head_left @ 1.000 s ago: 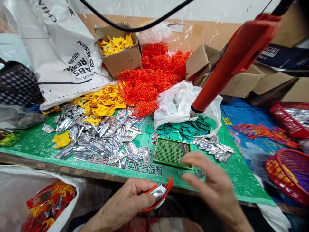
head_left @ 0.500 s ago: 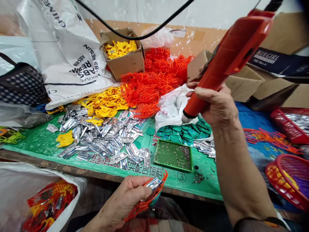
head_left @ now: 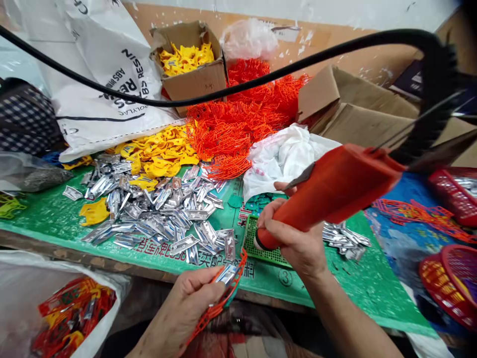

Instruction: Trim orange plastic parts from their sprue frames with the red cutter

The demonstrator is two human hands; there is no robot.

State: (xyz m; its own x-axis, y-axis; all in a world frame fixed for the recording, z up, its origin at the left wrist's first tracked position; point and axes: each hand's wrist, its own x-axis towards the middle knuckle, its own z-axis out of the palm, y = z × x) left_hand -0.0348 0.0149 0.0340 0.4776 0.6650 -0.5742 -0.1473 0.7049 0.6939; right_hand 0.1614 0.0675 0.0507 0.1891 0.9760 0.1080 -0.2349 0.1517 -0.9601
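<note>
Low in front of me, my left hand (head_left: 194, 301) pinches an orange-red plastic part (head_left: 210, 313) with a shiny metal plate (head_left: 228, 273) laid on it. A bit of green shows along its underside. My right hand (head_left: 303, 248) is wrapped round a red electric screwdriver (head_left: 335, 191), tilted with its nose down to the left. That nose is over the green perforated tray (head_left: 270, 255), which the hand and tool partly cover. The tool's tip is too small to make out. Loose metal plates (head_left: 160, 214) lie heaped to the left of the tray.
Yellow parts (head_left: 164, 149) and orange-red parts (head_left: 231, 129) are piled behind. A black cable (head_left: 208, 98) crosses above the table. White plastic bag (head_left: 286, 154), cardboard boxes (head_left: 196, 82) and red baskets (head_left: 449, 283) stand around. An open sack (head_left: 22, 278) holds assembled pieces at lower left.
My right hand has brought the screwdriver down and toward me, from above the green pieces to over the tray. My left hand keeps its hold, slightly shifted left. The view has turned a little.
</note>
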